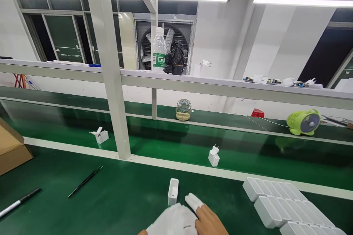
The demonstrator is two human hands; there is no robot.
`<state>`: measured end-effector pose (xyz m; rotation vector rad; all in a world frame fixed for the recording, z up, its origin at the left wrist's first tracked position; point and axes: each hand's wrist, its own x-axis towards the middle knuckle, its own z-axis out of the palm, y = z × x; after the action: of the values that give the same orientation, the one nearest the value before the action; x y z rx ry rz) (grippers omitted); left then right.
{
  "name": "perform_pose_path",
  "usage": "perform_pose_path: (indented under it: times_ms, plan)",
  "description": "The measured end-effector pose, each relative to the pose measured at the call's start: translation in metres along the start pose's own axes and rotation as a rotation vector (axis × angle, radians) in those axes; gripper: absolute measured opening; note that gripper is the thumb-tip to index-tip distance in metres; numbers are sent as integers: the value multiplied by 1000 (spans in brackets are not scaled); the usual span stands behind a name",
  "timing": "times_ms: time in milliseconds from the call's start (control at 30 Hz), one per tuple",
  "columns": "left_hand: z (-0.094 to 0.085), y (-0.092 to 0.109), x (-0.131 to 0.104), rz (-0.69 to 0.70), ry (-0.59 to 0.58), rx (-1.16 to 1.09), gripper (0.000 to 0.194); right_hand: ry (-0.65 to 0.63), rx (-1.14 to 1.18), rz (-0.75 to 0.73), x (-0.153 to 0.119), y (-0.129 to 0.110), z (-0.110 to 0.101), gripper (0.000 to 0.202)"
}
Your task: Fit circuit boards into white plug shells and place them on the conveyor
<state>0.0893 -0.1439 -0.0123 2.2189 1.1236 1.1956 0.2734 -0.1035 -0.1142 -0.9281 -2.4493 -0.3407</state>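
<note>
At the bottom edge, a broad white mass (174,221) with a dark slit lies between my hands; its kind cannot be made out. Only a sliver of my left hand (142,232) shows, closed against its left side. My right hand (207,219) presses its right side, with white covers on two fingertips that point forward. What the fingers pinch is hidden. Just beyond stands a white charger housing (173,191), its open hollow facing up. To the right, several white housings (275,205) lie side by side in rows.
A white frame post (110,66) rises left of centre. On the green conveyor belt (171,143) sit two white chargers with plugs (213,155) (101,135). Tweezers (85,181), a marker pen (19,202) and a cardboard box (12,148) lie left. Beyond stand small fans (305,122) (183,110).
</note>
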Motion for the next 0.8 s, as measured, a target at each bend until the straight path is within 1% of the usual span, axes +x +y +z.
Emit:
perform_pose_path:
  times_ms: [67, 133, 200, 267, 367, 500, 600, 700, 800]
  plan:
    - [12, 8, -1, -35, 0, -31, 46, -42, 40, 7, 2, -4, -11, 16]
    - [23, 15, -1, -73, -2, -75, 44, -61, 75, 13, 6, -8, -28, 16]
    - [30, 20, -1, -114, -7, -133, 42, -94, 90, 10, 12, -12, -47, 26]
    - [32, 22, -2, -137, -20, -168, 41, -135, 93, 2, 17, -14, -62, 36]
    - [32, 19, -2, -156, -39, -174, 40, -186, 98, -26, 22, -13, -75, 39]
    - [32, 13, -2, -166, -80, -157, 37, -201, 96, -35, 26, -12, -80, 36]
    - [35, 11, -3, -179, -95, -174, 40, -233, 118, -57, 25, -11, -79, 30]
    - [38, 10, -3, -181, -95, -187, 43, -193, 127, -42, 21, -11, -69, 24]
    - [37, 7, -1, -169, -104, -179, 41, -108, 130, -16, 16, -13, -55, 24]
